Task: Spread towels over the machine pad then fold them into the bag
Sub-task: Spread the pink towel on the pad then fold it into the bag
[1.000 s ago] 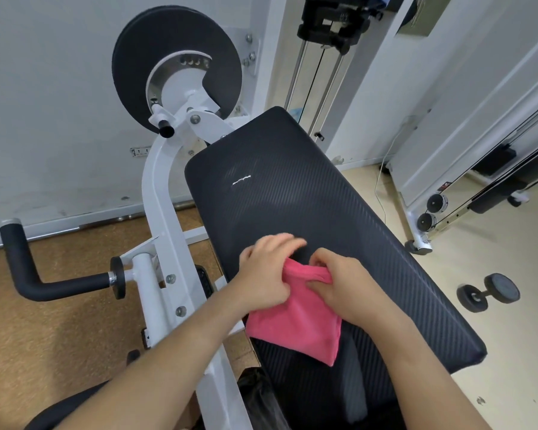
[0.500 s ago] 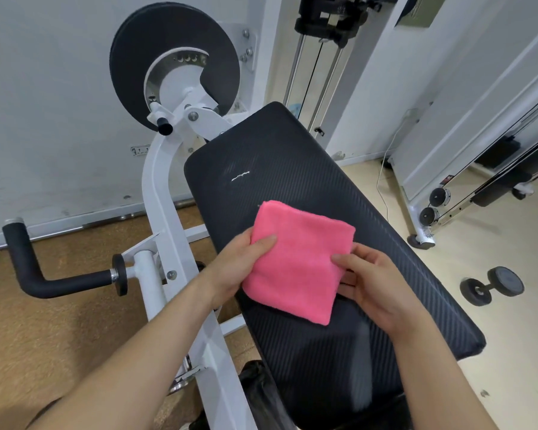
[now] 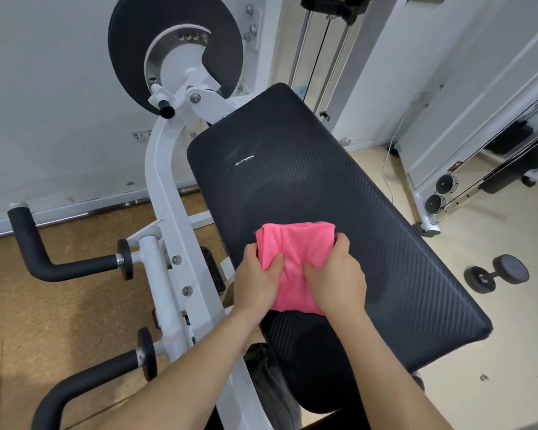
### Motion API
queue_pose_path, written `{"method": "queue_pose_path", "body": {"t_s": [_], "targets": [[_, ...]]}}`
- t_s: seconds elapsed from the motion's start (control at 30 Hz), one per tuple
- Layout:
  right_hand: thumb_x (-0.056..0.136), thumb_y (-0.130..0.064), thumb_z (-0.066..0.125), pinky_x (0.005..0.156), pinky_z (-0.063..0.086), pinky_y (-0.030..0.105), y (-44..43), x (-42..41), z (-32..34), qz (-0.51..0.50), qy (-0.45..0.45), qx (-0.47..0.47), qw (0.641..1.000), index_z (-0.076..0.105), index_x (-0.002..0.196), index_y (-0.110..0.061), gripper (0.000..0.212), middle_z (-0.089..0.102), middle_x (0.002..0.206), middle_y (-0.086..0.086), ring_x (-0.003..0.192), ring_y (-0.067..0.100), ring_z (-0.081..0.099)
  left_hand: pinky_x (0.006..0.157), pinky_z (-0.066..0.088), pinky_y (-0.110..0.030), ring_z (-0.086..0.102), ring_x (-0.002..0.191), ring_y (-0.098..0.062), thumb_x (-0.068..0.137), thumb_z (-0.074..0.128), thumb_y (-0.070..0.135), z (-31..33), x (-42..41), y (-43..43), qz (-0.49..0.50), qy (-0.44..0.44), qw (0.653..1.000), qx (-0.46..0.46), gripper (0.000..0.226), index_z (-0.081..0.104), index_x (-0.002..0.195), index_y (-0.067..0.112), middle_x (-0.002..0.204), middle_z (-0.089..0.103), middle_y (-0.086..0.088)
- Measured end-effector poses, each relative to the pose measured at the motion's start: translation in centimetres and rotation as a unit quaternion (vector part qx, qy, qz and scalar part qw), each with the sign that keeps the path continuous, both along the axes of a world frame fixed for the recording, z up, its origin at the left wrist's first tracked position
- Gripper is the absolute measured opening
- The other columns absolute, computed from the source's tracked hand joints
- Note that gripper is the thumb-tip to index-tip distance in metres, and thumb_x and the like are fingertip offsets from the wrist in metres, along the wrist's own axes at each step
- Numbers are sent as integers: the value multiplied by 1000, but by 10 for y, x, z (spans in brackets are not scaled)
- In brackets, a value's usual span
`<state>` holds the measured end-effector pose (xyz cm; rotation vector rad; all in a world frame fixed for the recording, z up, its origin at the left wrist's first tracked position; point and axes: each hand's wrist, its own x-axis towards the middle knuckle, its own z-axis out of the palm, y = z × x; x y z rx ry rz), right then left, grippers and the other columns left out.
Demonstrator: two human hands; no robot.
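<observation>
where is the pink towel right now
In the head view, the bunched pink towel sits centre frame on the black machine pad, gripped between the left hand and right hand.

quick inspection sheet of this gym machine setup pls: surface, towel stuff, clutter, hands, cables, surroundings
surface: black textured machine pad, sloping, mostly bare; small white mark near its far end.
job's things: bunched pink cloth towel on the pad's near half, not spread; dark crumpled bag-like thing below the pad's near end, too hidden to be sure.
clutter: black dumbbell on the floor to the right.
grippers: left hand and right hand each grip the towel, thumbs pressed into the cloth.
cables: thin white cord trailing to the floor; black cable between steel rods behind the pad.
surroundings: white machine frame with black round disc; white wall; brown and cream floor.
</observation>
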<state>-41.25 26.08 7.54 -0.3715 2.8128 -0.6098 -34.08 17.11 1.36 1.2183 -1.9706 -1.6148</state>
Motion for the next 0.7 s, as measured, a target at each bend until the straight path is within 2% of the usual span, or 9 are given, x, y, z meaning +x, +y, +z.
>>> {"method": "queue_pose_path", "body": {"t_s": [0.1, 0.13, 0.2, 0.27, 0.33, 0.37, 0.47, 0.53, 0.7], "targets": [[80, -15, 61, 63, 49, 37, -1, -5, 10, -30, -70, -95, 993, 54, 91, -9, 15, 61, 83, 2, 77, 26, 60, 70, 55, -27, 68, 85, -10, 83, 75, 32, 14, 8, -3, 8, 76, 975, 209, 31, 60, 107, 21, 99, 69, 3], [78, -13, 60, 64, 50, 38, -1, -4, 13, -34, -82, -126, 988, 55, 84, -9, 9, 60, 79, 2, 75, 25, 59, 68, 56, -26, 69, 83, -9, 80, 79, 28, 20, 11, -4, 4, 93, 971, 220, 30, 61, 104, 24, 97, 71, 3], [79, -15, 60, 72, 53, 42, -3, 2, 18, -24, -92, -158, 983, 55, 92, -11, 14, 60, 88, 3, 82, 24, 60, 61, 53, -23, 66, 77, -7, 79, 78, 24, 31, 17, -5, -1, 87, 988, 131, 28, 58, 98, 27, 90, 68, 7], [80, -20, 60, 79, 52, 46, -8, 15, 22, -2, -100, -171, 980, 51, 104, -13, 27, 59, 96, 3, 89, 24, 59, 57, 50, -32, 59, 69, -10, 83, 67, 21, 41, 19, -5, -16, 36, 997, -69, 20, 50, 92, 24, 80, 61, 7], [79, -26, 63, 80, 52, 45, -13, 28, 22, 8, -100, -196, 975, 48, 106, -18, 32, 60, 94, -3, 89, 23, 60, 52, 44, -35, 51, 62, -12, 87, 53, 17, 47, 20, -1, -54, 7, 959, -277, 11, 44, 92, 22, 75, 53, 7], [79, -28, 64, 80, 52, 45, -15, 33, 23, 5, -89, -209, 974, 48, 104, -21, 31, 61, 92, -6, 87, 21, 60, 51, 42, -34, 49, 61, -11, 89, 49, 17, 50, 21, 1, -67, 9, 944, -324, 8, 44, 94, 22, 75, 50, 8], [79, -30, 67, 78, 51, 41, -15, 36, 24, -34, -54, -248, 967, 50, 101, -23, 29, 59, 87, -12, 82, 14, 59, 55, 41, -24, 53, 67, -9, 93, 52, 20, 64, 24, 4, -62, 77, 960, -261, 5, 50, 94, 25, 77, 55, 10], [79, -36, 69, 76, 51, 39, -10, 33, 26, -58, -43, -267, 961, 54, 100, -23, 29, 62, 86, -11, 81, 12, 60, 63, 43, -15, 57, 79, -3, 90, 59, 18, 71, 29, 8, -85, 124, 968, -202, 16, 57, 102, 29, 84, 59, 14], [76, -45, 67, 72, 55, 43, -5, 34, 34, -78, -68, -300, 948, 61, 87, -26, 24, 67, 81, -6, 76, 14, 65, 63, 45, -18, 56, 78, -9, 84, 62, 3, 79, 43, 16, -157, 175, 958, -166, 47, 61, 122, 29, 86, 53, 12]]}}
